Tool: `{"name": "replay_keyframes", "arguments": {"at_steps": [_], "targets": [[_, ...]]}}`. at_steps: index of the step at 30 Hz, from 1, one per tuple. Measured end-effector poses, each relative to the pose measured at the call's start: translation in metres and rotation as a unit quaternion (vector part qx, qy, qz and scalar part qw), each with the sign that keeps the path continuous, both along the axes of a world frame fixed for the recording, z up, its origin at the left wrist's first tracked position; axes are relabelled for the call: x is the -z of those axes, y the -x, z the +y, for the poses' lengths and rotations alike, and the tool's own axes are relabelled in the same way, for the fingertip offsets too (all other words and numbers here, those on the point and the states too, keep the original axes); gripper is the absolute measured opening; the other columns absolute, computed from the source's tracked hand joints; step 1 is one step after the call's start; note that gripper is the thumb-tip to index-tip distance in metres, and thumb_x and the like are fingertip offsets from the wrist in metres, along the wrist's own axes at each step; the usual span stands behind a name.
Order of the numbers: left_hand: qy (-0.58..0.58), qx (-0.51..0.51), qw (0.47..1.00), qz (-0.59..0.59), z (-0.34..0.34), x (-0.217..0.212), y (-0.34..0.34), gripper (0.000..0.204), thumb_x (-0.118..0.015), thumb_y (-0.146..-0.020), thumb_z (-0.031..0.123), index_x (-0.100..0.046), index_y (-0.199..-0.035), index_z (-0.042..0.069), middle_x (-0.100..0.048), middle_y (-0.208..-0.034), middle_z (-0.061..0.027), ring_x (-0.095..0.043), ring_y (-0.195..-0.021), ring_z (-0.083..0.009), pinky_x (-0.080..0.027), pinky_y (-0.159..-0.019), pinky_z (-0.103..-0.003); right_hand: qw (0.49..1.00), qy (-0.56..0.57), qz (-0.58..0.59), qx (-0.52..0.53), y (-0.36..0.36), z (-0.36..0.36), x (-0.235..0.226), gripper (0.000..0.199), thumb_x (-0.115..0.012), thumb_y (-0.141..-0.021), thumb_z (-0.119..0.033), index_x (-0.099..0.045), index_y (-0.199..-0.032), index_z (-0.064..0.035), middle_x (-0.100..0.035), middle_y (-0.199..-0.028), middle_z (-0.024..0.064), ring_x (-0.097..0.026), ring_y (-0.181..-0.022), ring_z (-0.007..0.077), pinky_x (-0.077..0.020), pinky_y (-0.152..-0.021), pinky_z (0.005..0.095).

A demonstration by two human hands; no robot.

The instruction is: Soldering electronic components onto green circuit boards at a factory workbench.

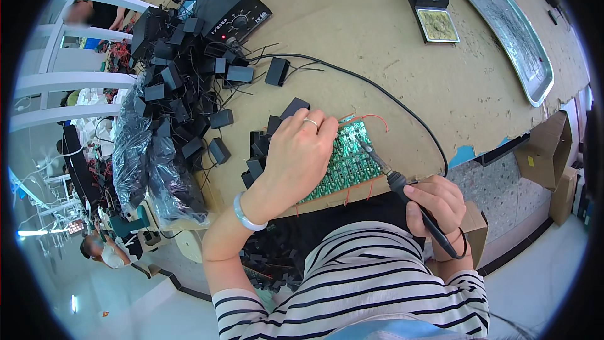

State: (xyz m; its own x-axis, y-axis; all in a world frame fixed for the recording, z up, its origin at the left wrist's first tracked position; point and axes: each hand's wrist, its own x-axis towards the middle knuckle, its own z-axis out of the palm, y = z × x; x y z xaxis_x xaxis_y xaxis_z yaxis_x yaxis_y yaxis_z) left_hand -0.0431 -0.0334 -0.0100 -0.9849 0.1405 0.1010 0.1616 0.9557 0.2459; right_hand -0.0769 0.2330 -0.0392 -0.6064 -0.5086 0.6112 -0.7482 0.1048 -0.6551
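Note:
A green circuit board panel [352, 162] with several repeated sections lies at the near edge of the table, and thin red wires [377, 118] stick out around it. My left hand [299, 151] rests over the panel's left side, fingers bent down and drawn together; whatever they grip is hidden beneath them. Several black box-shaped parts [257, 167] stand just left of that hand. In my right hand [439, 204] is a soldering iron [397, 182], held by its dark handle. Its tip points up and left, over the upper right part of the panel.
Black wired boxes [173, 79] are heaped at left beside a soldering station [233, 16] and plastic bags [170, 179]. The iron's cable curves across the table [352, 31]. An iron stand [434, 0] and a metal tray [513, 38] sit far right. Other people [113, 249] are at left.

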Motion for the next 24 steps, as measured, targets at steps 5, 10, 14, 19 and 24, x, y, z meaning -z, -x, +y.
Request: {"name": "replay_keyframes", "arguments": {"at_steps": [5,10,14,19,24], "targets": [[0.017,0.074,0.994,0.081,0.0,-0.009,-0.015,0.02,-0.068,-0.075,0.009,-0.069,-0.094,0.002,-0.061,-0.108,-0.0085,-0.057,-0.108,-0.0273,-0.05,-0.088,-0.039,1.0,0.0,-0.008,0.01,-0.001,0.007,0.001,0.025,-0.074,-0.072,-0.001,-0.073,-0.098,-0.0011,-0.068,-0.078,0.0083,-0.064,-0.06,0.0221,-0.0521,-0.054,0.0323],[0.048,0.093,0.992,0.073,-0.004,-0.005,-0.016,0.018,-0.067,-0.075,0.008,-0.067,-0.092,0.002,-0.061,-0.107,-0.0084,-0.057,-0.107,-0.0272,-0.05,-0.089,-0.04,1.0,-0.002,-0.013,0.004,-0.001,0.01,0.002,0.025,-0.074,-0.073,-0.001,-0.073,-0.098,-0.0009,-0.069,-0.079,0.0083,-0.064,-0.061,0.0223,-0.0524,-0.054,0.0318],[-0.001,0.088,0.994,0.059,-0.004,-0.005,-0.009,0.015,-0.067,-0.079,0.006,-0.065,-0.093,0.005,-0.062,-0.102,-0.0072,-0.058,-0.102,-0.0264,-0.049,-0.087,-0.039,1.0,-0.005,-0.011,-0.002,-0.003,0.01,-0.003,0.025,-0.074,-0.073,-0.001,-0.073,-0.098,-0.0007,-0.069,-0.08,0.0084,-0.065,-0.061,0.0223,-0.0528,-0.054,0.0316],[-0.138,0.007,0.99,0.012,-0.005,-0.013,-0.014,0.013,-0.07,-0.084,0.004,-0.063,-0.095,0.006,-0.061,-0.094,-0.0049,-0.058,-0.094,-0.0257,-0.046,-0.083,-0.039,1.0,-0.001,-0.026,-0.006,-0.006,0.013,-0.001,0.025,-0.074,-0.072,-0.001,-0.074,-0.098,-0.0009,-0.07,-0.081,0.008,-0.067,-0.063,0.0219,-0.0541,-0.056,0.0312],[-0.057,0.061,0.996,0.039,0.002,-0.002,-0.013,0.013,-0.073,-0.084,0.007,-0.065,-0.093,0.007,-0.061,-0.088,-0.0042,-0.056,-0.088,-0.0234,-0.043,-0.08,-0.038,0.999,-0.016,-0.019,-0.022,-0.006,0.005,0.002,0.024,-0.071,-0.073,0.0,-0.071,-0.097,0.0001,-0.068,-0.077,0.0087,-0.065,-0.06,0.0225,-0.0533,-0.055,0.0321]]}}
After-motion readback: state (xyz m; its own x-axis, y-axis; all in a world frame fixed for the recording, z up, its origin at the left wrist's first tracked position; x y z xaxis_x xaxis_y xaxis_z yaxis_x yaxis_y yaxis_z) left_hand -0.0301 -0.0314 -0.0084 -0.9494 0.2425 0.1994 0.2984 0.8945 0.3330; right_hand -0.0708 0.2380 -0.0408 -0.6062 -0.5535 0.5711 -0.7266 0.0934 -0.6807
